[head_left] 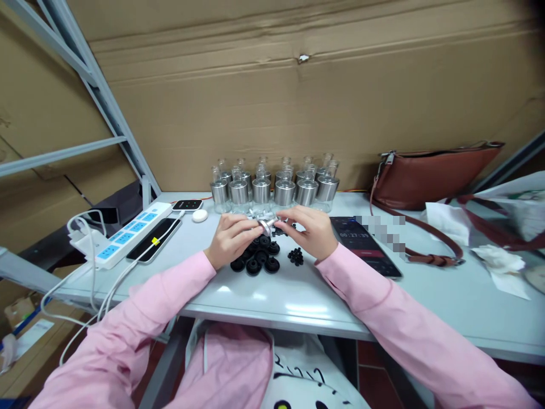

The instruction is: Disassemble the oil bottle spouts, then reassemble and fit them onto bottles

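My left hand (pixel 232 240) is closed, pinching a small round silver metal cap (pixel 267 226) by its edge. My right hand (pixel 309 230) meets it from the other side, thumb and fingers closed at the slim pale part that sticks out of the cap. Whether that part is a separate piece I cannot tell. Below the hands lie several black round ribbed stoppers (pixel 254 265) in a heap. A cluster of tiny black pieces (pixel 295 257) sits by my right wrist. Small silvery pieces (pixel 255 215) show behind the fingers, partly hidden.
Glass bottles with steel sleeves (pixel 261 190) stand in rows against the cardboard. A white power strip (pixel 134 233) and a phone (pixel 155 241) lie left, with cables. On the right are a tablet-like device (pixel 366 250) showing a timer, a brown bag (pixel 430 176) and crumpled tissue (pixel 500 260).
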`<state>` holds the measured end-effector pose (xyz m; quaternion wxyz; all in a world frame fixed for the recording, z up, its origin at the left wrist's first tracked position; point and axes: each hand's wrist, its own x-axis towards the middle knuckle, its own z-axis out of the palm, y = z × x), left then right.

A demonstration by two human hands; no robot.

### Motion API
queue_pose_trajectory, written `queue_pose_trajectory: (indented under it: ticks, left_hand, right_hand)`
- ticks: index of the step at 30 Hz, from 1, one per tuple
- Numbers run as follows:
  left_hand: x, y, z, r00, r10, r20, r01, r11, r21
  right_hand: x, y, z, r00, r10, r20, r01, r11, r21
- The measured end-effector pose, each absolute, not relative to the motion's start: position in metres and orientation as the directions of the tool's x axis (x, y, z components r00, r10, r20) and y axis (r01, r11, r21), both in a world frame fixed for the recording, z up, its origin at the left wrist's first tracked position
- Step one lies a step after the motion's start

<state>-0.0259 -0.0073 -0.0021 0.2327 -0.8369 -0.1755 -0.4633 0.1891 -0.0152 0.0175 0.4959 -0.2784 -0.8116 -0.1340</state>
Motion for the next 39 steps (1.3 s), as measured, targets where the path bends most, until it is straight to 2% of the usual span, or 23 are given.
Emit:
queue_pose_trajectory:
  ticks: [7, 12, 15, 18, 22, 24, 32, 39]
  left_hand:
    - [-0.029, -0.006, -0.006, 0.570, 0.092, 0.817, 0.527, -0.804, -0.277]
    - [-0.029, -0.006, -0.005, 0.633, 0.023, 0.774, 0.507, -0.767, -0.392]
    - [-0.027, -0.007, -0.002, 0.590, 0.039, 0.806, 0.569, -0.729, -0.382]
    - [-0.025, -0.007, 0.002, 0.591, 0.112, 0.799, 0.620, -0.697, -0.361]
    - [-0.023, -0.007, 0.003, 0.667, 0.198, 0.718, 0.616, -0.688, -0.383]
    - [-0.022, -0.009, 0.003, 0.691, 0.216, 0.690, 0.609, -0.687, -0.395]
    - [-0.017, -0.010, 0.003, 0.712, 0.162, 0.683, 0.555, -0.726, -0.406]
    - [-0.017, -0.010, 0.004, 0.722, 0.119, 0.681, 0.524, -0.737, -0.427]
  right_hand:
    - [0.185, -0.016, 0.016, -0.323, 0.398, 0.858, 0.530, 0.828, -0.184]
    - [0.186, -0.019, 0.019, -0.299, 0.420, 0.857, 0.518, 0.825, -0.224]
    - [0.187, -0.020, 0.021, -0.275, 0.440, 0.855, 0.474, 0.836, -0.278]
    - [0.186, -0.019, 0.021, -0.257, 0.515, 0.818, 0.391, 0.829, -0.399]
    - [0.184, -0.017, 0.018, -0.294, 0.661, 0.690, 0.259, 0.750, -0.608]
    - [0.185, -0.017, 0.017, -0.313, 0.689, 0.653, 0.221, 0.722, -0.656]
    - [0.188, -0.016, 0.021, -0.360, 0.662, 0.657, 0.301, 0.749, -0.590]
    - [0.186, -0.017, 0.020, -0.365, 0.683, 0.632, 0.354, 0.730, -0.584]
